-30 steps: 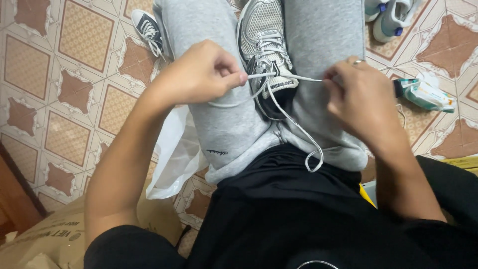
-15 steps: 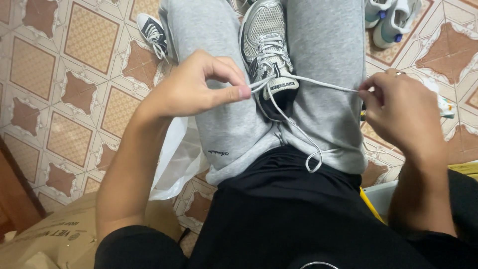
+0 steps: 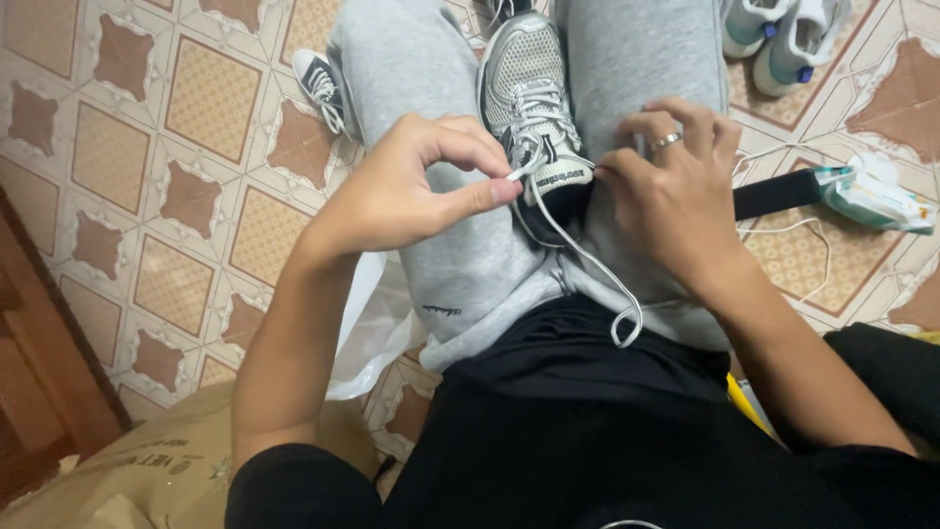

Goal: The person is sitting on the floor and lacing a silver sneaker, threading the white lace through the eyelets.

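Both hands pinch lace (image 3: pixel 573 245) ends at grey sneaker (image 3: pixel 534 98); blue pair (image 3: pixel 783 39) nearby.

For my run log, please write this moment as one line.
left hand: pinches white shoelace | right hand: at tongue of grey mesh sneaker | sneaker: between grey-trousered legs | floor: patterned tiles

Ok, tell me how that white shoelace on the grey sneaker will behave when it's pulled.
The white shoelace probably acts floppy: its free end droops in a loose loop over the lap. It looks thin and light, pinched easily by the left hand. The grey sneaker may shift little, wedged between the grey-trousered legs, with the right hand at its tongue.
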